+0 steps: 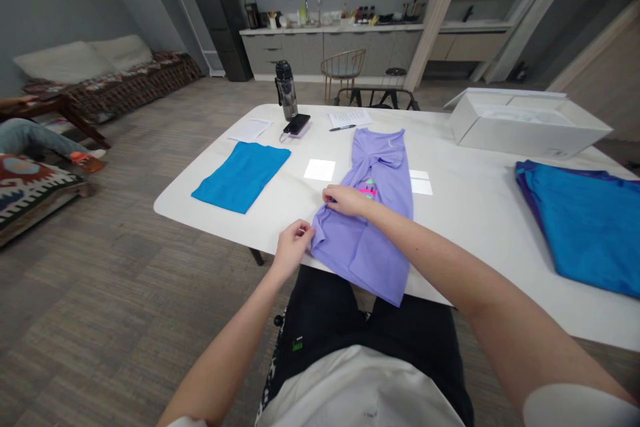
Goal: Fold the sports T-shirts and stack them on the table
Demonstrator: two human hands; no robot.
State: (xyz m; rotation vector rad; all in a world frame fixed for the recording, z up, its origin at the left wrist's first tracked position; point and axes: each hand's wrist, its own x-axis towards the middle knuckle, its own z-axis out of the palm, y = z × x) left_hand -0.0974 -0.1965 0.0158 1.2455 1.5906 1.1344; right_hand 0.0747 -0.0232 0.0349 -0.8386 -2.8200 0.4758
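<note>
Fingers (pixel 307 233) of the left hand (pixel 290 248) are nearly closed in the head view, thumb against fingertips, pinching the near-left edge of a purple shirt (pixel 370 260). The right hand (pixel 347 200) lies just beyond, its fingers curled over the shirt's left side; they seem to nip a fold, though the palm hides part of the grip. The shirt spreads rightward from both sets of fingers, bunched ahead of them, its near end hanging over the worktop (pixel 465 213) edge. A bright print (pixel 369 188) shows just right of the right fingers. Leftward and beyond the left fingers lies a folded blue cloth (pixel 243 177); well to their right, a blue garment stack (pixel 595 223).
</note>
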